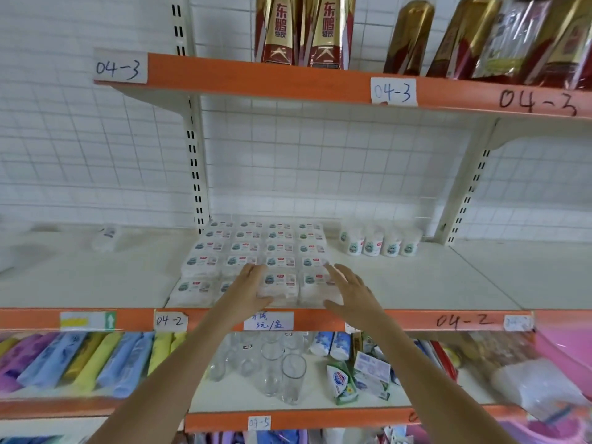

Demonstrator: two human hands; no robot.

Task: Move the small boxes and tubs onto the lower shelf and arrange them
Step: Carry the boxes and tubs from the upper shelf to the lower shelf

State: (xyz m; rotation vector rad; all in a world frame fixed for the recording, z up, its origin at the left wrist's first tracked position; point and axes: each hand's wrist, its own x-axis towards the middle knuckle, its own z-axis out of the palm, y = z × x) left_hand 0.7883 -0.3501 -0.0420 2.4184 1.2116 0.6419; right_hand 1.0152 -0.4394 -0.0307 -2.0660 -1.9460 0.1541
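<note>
Several small clear boxes (256,254) with white contents and blue-green labels lie in neat rows on the white shelf (416,283) marked 04-2. A row of small round white tubs (379,243) stands to their right at the back. My left hand (253,291) reaches over the front row, fingers spread and resting on the front boxes. My right hand (349,290) is beside it, fingers straight, at the right edge of the front boxes. Neither hand grips anything.
One loose tub (107,237) lies far left on the same shelf. Above, shelf 04-3 holds gold and red bottles (302,30). Below, shelf 04-5 carries drinking glasses (278,370), coloured tubes (80,360), soap packs (355,376) and a pink basin (563,350).
</note>
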